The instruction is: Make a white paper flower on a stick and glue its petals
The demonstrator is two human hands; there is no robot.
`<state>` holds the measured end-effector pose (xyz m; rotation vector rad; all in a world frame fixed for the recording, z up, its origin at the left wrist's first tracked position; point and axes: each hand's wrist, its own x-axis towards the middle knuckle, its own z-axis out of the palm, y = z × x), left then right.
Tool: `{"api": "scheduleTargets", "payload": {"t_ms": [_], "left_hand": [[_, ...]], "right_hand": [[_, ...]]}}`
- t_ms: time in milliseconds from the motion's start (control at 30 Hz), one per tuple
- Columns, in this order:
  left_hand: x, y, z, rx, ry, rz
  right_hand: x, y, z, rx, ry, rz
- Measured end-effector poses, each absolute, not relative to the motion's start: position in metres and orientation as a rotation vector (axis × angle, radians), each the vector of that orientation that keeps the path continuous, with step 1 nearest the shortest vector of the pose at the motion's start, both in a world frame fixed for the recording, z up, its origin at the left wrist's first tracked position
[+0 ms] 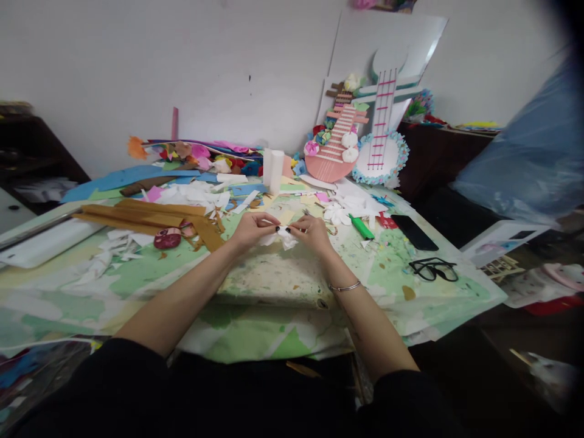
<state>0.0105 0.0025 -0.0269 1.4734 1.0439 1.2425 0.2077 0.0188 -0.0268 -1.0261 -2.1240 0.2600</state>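
My left hand (252, 229) and my right hand (313, 232) meet at the middle of the table, both pinching a small crumpled white paper piece (283, 238) between their fingertips. The paper rests just above the paint-stained green table cover (255, 280). A thin metal bracelet (345, 286) circles my right wrist. Both forearms reach out from black sleeves at the bottom of the view.
Brown paper strips (150, 216) and white scraps (114, 246) lie to the left. A green marker (362, 227), a black phone (414, 232) and black glasses (433, 269) lie to the right. A pink paper instrument (335, 146), white cylinders (272, 169) and coloured paper (201, 155) crowd the back.
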Motion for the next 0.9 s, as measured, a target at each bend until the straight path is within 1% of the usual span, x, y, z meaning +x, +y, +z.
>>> {"api": "scheduleTargets", "payload": {"t_ms": [900], "left_hand": [[0.0120,-0.0004,-0.0243,1.462,1.078,1.240]], "right_hand": [[0.2077,0.0179,-0.0260,-1.004,-2.113,0.249]]}}
